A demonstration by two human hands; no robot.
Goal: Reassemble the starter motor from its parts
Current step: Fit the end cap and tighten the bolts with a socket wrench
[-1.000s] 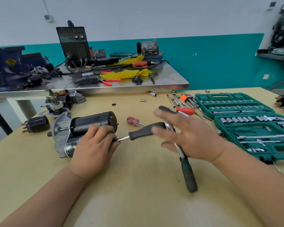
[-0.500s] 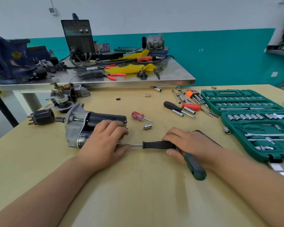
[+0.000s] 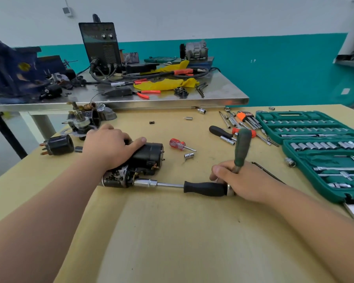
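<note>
No words or numbers can be read here. The black box [image 3: 100,44] in the upper left has some pale marks beside its knobs, but they are too blurry to make out. The orange key holder [image 3: 242,115] in the right middle has a dark patch on it, and that is too small to read.

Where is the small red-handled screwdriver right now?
Head view: the small red-handled screwdriver lies on the yellow tabletop, just right of the black starter motor and just beyond a loose chrome socket.
</note>
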